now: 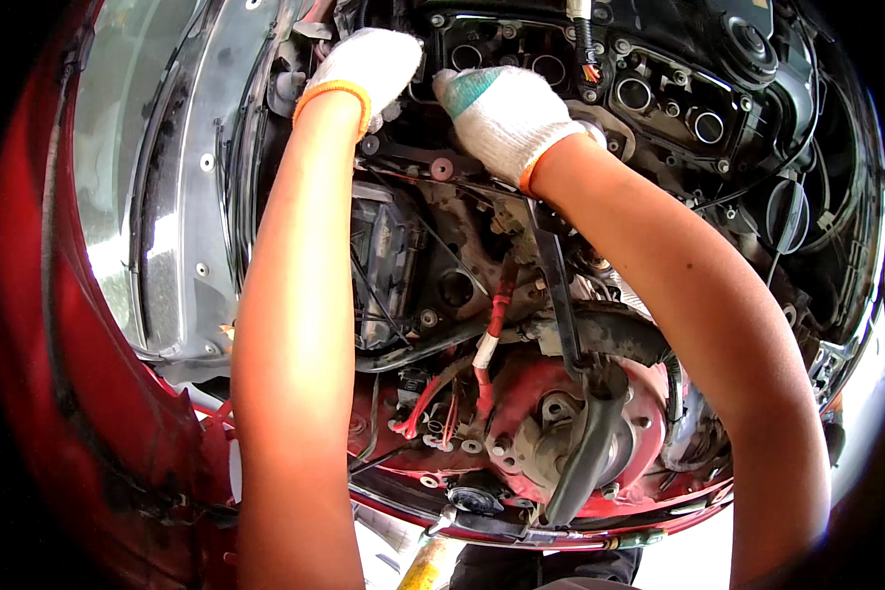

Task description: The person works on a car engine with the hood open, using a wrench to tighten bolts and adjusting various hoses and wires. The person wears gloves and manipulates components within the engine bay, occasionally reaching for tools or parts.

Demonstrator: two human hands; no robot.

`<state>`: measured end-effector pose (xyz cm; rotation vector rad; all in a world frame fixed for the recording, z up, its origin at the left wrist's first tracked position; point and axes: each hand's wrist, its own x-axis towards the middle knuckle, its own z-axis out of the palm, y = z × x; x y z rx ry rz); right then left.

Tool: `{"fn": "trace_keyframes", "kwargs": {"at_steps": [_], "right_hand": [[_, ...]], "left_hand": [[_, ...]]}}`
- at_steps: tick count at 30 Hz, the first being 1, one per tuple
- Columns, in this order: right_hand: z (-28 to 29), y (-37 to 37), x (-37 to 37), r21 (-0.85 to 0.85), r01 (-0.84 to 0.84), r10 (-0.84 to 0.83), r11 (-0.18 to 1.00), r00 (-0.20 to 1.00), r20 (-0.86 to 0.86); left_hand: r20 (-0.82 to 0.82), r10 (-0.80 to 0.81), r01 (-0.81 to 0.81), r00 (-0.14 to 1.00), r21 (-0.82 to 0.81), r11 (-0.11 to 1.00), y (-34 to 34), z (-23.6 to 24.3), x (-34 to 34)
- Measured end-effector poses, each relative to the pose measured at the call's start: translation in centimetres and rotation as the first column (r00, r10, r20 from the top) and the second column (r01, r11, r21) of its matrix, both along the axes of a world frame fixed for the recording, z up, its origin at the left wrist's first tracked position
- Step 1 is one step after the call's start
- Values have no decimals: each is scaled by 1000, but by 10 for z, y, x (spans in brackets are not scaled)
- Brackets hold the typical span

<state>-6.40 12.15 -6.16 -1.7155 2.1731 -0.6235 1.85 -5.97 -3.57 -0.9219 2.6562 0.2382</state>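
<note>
Both of my hands wear white knitted gloves with orange cuffs and reach into the far part of a car's engine bay. My left hand (372, 67) is curled down beside the engine's left end, and whatever its fingers hold is hidden beneath it. To its right, my right hand (506, 116), its glove teal over the finger area, is closed at the near left edge of the engine top (674, 93). Its fingertips point toward my left hand, and what they grip cannot be seen. Round openings (633, 93) show in the exposed engine top, beside a cut-looking wire bundle (590, 71).
Below my hands lie a black box (383, 261), a red cable (499, 305) and a black bar (558, 285). A black handle-like piece (592, 442) leans over the round metal mount (570, 423). A screwdriver-like tool (634, 539) rests along the red front edge. Windshield glass (118, 177) is at left.
</note>
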Motion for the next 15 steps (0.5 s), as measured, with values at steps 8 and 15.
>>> {"fn": "trace_keyframes", "kwargs": {"at_steps": [8, 15], "right_hand": [[-10, -3, -2, -30, -47, 44, 998, 996, -78], [-13, -6, -1, -67, -72, 63, 995, 989, -132]], "left_hand": [[-49, 117, -113, 992, 80, 990, 12, 7, -1], [-30, 209, -205, 977, 110, 973, 15, 12, -3]]}}
